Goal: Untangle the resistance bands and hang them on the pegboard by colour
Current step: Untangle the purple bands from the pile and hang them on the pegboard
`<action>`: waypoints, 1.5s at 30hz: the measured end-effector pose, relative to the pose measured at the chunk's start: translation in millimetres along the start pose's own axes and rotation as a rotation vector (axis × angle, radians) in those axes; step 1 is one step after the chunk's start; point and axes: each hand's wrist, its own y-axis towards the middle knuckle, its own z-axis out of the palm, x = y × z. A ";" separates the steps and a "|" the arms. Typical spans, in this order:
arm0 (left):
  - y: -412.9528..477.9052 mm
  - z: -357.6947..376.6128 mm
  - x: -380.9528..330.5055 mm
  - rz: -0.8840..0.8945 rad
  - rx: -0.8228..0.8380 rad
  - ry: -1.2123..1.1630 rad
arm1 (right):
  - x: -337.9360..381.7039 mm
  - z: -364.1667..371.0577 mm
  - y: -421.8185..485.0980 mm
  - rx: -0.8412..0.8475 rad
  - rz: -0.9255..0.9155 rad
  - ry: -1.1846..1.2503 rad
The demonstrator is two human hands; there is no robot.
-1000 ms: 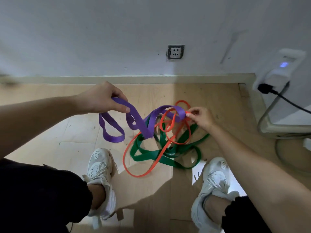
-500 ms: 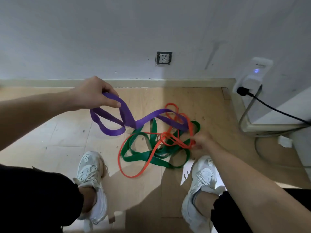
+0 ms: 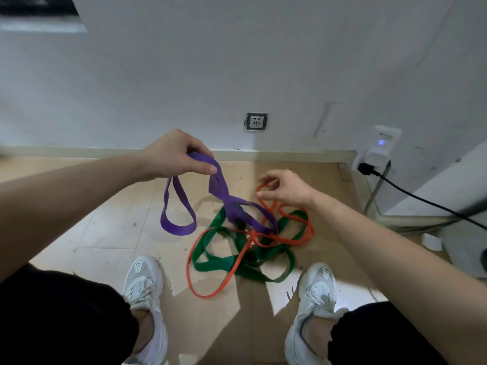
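Observation:
A tangle of three resistance bands lies on the wooden floor between my feet. My left hand [image 3: 175, 154] grips the wide purple band [image 3: 179, 227] and holds it lifted; one loop hangs free at the left, the other end runs down into the tangle. My right hand [image 3: 286, 189] is raised over the pile's right side and pinches a loop of the thin orange band [image 3: 210, 295]. The green band [image 3: 224, 263] lies flat on the floor, threaded through the orange and purple ones. No pegboard is in view.
A white wall with a socket [image 3: 256, 121] runs behind the pile. At the right, a white plug-in device [image 3: 379, 151] with a blue light and a black cable [image 3: 421, 197] sit beside a white unit. My two white shoes [image 3: 143, 283] stand on either side of the bands.
My right hand rose from the floor at the tangle's right edge and now pinches an orange loop in the air. My left hand lifted the purple band higher. The camera tilted up.

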 end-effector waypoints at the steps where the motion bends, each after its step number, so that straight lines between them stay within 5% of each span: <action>1: -1.2 -3.0 -4.0 0.017 0.002 -0.016 | 20.9 -1.7 -0.2 0.030 -0.062 0.101; 7: -10.5 -20.0 -22.5 0.129 -0.052 -0.109 | 113.3 -8.4 3.4 0.157 -0.226 0.238; 16: -26.1 -58.3 -35.8 0.266 -0.251 -0.326 | 170.5 -52.1 0.2 0.117 -0.251 0.265; 22: -37.4 -86.2 -49.2 0.374 -0.395 -0.587 | 224.5 -113.4 -20.2 0.021 -0.401 0.254; 29: -39.4 -98.8 -72.9 0.411 -0.308 -0.581 | 262.5 -139.4 -35.9 -0.195 -0.589 0.402; 35: -19.6 -102.2 -101.8 0.419 -0.262 -0.517 | 251.9 -122.3 -31.5 -0.221 -0.566 0.424; 45: -0.2 -85.2 -80.3 0.405 -0.257 -0.486 | 188.3 -80.1 -10.1 0.059 -0.321 0.298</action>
